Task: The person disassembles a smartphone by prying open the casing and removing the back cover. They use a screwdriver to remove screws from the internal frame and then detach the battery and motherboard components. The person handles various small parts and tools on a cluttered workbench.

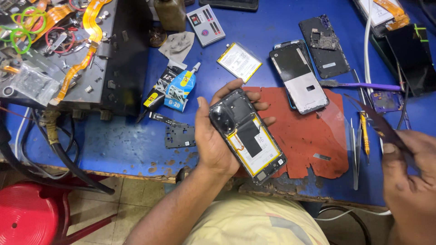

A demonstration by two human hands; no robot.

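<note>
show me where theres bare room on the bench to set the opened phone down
Bare blue bench between the black tray and the left hand; also the red mat right of the opened phone. Crowded: the right edge with tweezers, and the back with loose phone parts.

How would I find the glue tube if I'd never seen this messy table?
Start at the blue workbench and find the black machine base on its left side. Leaning beside its right edge is the glue tube, left of the left hand. It alone is blue and white with a pointed white nozzle.
</note>
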